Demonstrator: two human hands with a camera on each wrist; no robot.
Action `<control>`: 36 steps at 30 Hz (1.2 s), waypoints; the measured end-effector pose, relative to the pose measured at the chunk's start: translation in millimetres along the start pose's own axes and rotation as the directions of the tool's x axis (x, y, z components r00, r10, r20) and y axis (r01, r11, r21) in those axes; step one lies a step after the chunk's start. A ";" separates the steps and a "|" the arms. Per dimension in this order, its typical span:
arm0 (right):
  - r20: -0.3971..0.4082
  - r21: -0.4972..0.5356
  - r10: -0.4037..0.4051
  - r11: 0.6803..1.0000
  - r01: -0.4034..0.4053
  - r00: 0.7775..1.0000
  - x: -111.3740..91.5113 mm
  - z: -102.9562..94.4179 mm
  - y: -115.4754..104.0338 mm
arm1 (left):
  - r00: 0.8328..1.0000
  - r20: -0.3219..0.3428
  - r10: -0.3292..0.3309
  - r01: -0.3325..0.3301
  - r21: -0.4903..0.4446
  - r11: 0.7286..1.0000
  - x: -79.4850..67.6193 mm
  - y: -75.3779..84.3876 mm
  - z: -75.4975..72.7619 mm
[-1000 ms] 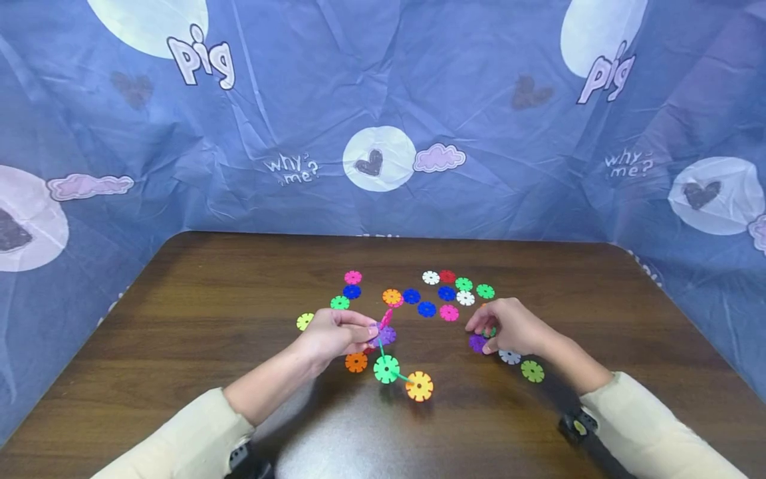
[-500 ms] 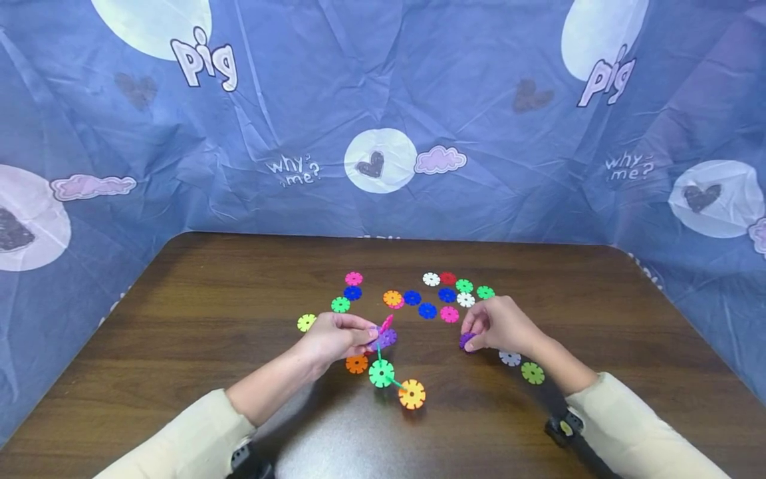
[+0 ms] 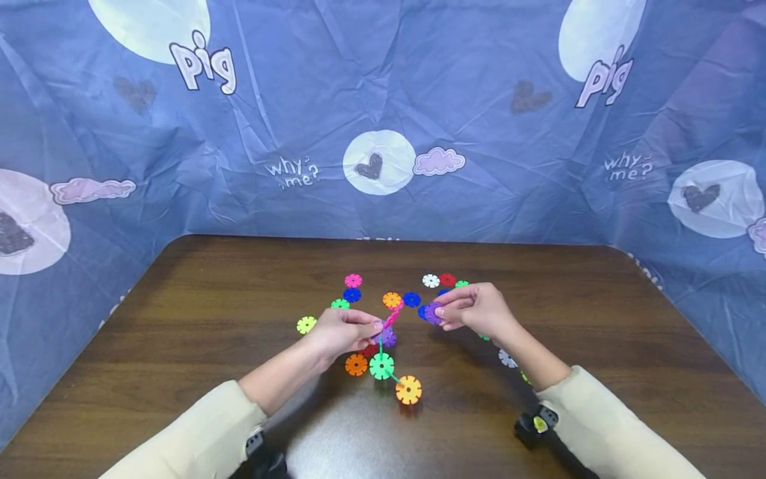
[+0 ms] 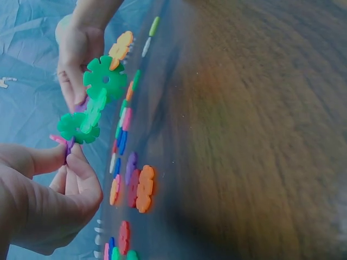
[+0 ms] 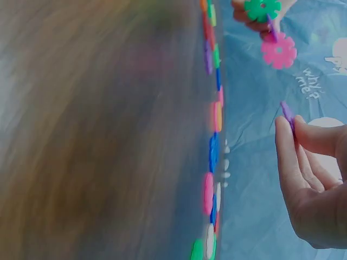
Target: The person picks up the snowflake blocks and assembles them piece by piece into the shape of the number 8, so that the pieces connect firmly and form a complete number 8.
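A: What takes up the most room in the head view?

B: A wrinkled blue backdrop cloth across the upper half. It reads "pig" at upper left and again at upper right, and "why me?" left of centre and again towards the right edge

A: Below that?

B: A brown wood-grain table. Just above its far edge, some cut-off lettering shows too little to read. Two pale sleeves come in from the lower corners, each with a black wrist device

A: And the hands?

B: The left hand, just left of centre, pinches a purple chain disc between thumb and fingertips, part of a linked chain. The right hand, right of centre, pinches a separate purple disc above the table

A: How does the chain run?

B: From a pink piece at its upper end to a green disc, then an orange-yellow disc at lower right

A: The smallest things?

B: Loose notched discs on the table: pink, blue and green ones left of centre, white and red ones side by side beyond the right hand
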State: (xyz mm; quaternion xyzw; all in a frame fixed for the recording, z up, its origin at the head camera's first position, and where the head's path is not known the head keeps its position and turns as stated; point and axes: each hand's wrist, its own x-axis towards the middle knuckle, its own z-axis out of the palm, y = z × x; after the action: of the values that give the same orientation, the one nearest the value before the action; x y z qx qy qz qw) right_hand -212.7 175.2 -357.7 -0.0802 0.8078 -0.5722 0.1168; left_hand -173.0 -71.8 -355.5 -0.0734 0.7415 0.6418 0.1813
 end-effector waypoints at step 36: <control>0.117 0.043 0.101 0.993 -0.107 0.988 -6.8 21.2 -14.6 | 1.000 0.012 0.018 -0.020 0.198 0.980 2.2 6.2 14.0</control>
State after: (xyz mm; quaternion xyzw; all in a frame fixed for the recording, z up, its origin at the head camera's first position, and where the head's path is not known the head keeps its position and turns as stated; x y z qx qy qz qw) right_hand -200.3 152.9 -349.9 -0.0679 0.7885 -0.5795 0.1948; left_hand -174.8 -56.8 -352.1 -0.0447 0.8014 0.5671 0.1851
